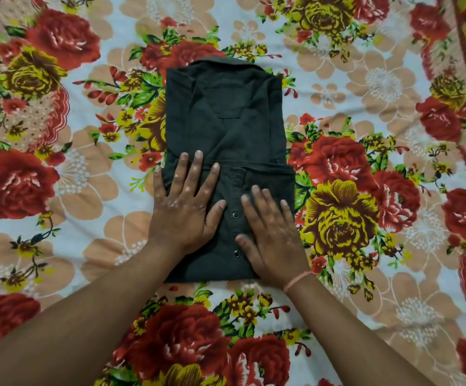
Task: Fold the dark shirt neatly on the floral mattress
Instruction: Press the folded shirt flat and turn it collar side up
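The floral mattress (pixel 59 190) was seen to be covered in a print of large red roses, yellow blooms and peach-coloured flowers on a pale ground. The left hand (pixel 184 213) was laid flat, palm down, on the near left part of the dark shirt (pixel 226 121), with its fingers held straight and spread and nothing gripped. Its little finger was placed at the shirt's left edge, and its longer fingertips were set just past a horizontal fold edge. The shirt was found at the middle of the mattress, folded into a tall, narrow rectangle of dark, nearly black cloth. Its collar (pixel 226 64) was turned to the far end, and slanting folds were seen running down from it towards a short horizontal seam (pixel 228 117). The near portion was doubled up over the rest, so that a straight edge was formed across the width. On that near layer a button placket was shown running between the two hands, with two round metal snaps (pixel 235 215) set along it. The right hand (pixel 271 235) was pressed flat on the near right part of the shirt, fingers straight and loosely spread, with nothing grasped, and its outline was slightly blurred. A thin pink thread (pixel 296 281) was worn round the right wrist.
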